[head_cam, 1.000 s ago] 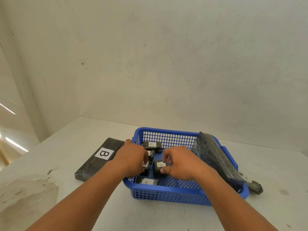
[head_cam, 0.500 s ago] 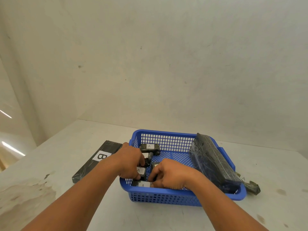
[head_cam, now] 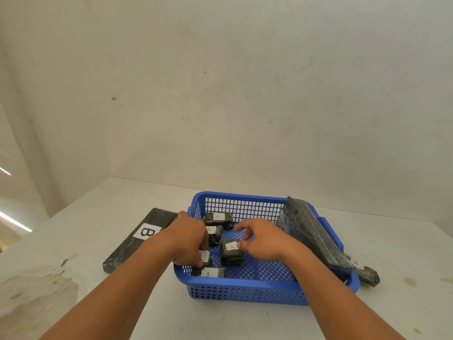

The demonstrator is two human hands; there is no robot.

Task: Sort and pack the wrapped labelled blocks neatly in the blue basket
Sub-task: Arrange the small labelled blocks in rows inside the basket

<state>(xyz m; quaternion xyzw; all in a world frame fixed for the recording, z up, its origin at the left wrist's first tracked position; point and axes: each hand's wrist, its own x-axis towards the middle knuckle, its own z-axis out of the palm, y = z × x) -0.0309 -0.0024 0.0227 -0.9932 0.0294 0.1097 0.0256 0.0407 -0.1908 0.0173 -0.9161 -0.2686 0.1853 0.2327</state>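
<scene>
The blue basket (head_cam: 245, 287) sits on the table with several small black wrapped blocks labelled A along its left side. My left hand (head_cam: 188, 239) reaches over the left rim and pinches one small block (head_cam: 205, 256) near the front left. My right hand (head_cam: 262, 241) hovers over the basket's middle with fingers spread, its thumb touching the label of another small block (head_cam: 231, 252). Further small blocks lie at the back (head_cam: 218, 218) and at the front wall (head_cam: 210, 273). A long black wrapped block (head_cam: 311, 234) leans across the right rim.
A long flat block labelled B (head_cam: 137, 239) lies on the table left of the basket. Another small A block (head_cam: 365, 274) rests on the table behind the basket's right front corner. The white table (head_cam: 404, 253) meets a plain wall at the back.
My right hand has lifted and opened, moving right off the front-left blocks. One small block now stands free in the basket's middle. My left hand stays on the left blocks.
</scene>
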